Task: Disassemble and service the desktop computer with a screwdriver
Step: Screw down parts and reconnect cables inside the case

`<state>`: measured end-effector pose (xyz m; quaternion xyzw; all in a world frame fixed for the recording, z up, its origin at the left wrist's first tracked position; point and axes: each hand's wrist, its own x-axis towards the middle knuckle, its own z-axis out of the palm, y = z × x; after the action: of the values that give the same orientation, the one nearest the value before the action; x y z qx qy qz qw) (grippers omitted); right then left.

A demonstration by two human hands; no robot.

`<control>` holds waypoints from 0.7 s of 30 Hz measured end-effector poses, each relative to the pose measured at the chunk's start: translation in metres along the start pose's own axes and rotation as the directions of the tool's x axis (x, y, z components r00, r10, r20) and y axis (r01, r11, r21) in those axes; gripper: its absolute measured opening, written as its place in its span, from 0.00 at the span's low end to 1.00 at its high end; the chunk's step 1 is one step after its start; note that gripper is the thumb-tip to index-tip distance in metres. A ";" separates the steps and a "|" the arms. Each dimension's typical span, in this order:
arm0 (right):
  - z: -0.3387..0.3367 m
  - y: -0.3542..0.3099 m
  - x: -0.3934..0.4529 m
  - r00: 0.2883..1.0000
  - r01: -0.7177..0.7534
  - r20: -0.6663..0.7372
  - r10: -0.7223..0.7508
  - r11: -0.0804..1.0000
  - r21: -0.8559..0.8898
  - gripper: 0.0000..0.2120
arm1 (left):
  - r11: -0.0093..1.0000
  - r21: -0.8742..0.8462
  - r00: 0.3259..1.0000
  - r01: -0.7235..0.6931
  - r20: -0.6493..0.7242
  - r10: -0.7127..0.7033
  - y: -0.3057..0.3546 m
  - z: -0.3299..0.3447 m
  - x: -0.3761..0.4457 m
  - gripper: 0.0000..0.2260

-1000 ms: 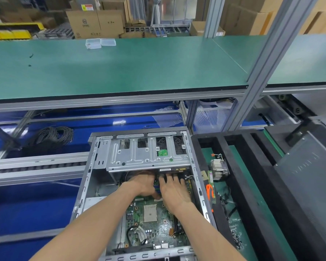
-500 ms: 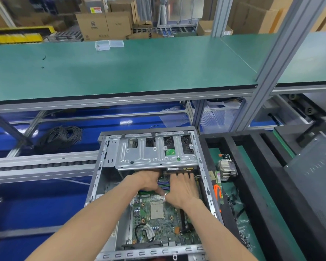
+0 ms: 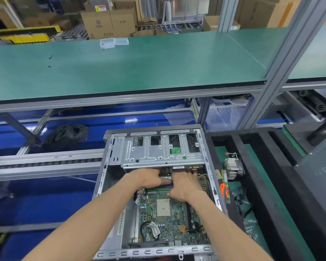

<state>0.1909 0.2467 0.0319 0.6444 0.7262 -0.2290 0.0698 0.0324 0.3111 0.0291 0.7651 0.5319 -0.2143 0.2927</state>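
Head view: both hands reach deep into open computer case (image 3: 109, 166), fingertips hidden under edge of metal drive cage (image 3: 162, 153). Left hand (image 3: 149, 178) curled at far end of motherboard (image 3: 169, 213), fingers on what looks like memory stick; grip unclear. Right hand (image 3: 185, 185) just beside it, fingers stretched forward, tips out of sight; hold cannot be told. Orange-handled tool (image 3: 224, 191), blurred, lies in black tray (image 3: 256, 178) right of case, well apart from fingers. Heatsink (image 3: 233, 168) near it.
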 end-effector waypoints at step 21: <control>0.008 0.001 -0.012 0.977 -0.178 -0.109 0.186 0.981 0.080 0.18 | 0.988 -0.153 0.999 0.016 0.050 -0.009 -0.022 0.000 -0.001 0.21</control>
<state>0.1924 0.2327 0.0288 0.7223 0.6587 -0.2089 0.0256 0.0113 0.3156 0.0250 0.7316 0.5442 -0.1935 0.3622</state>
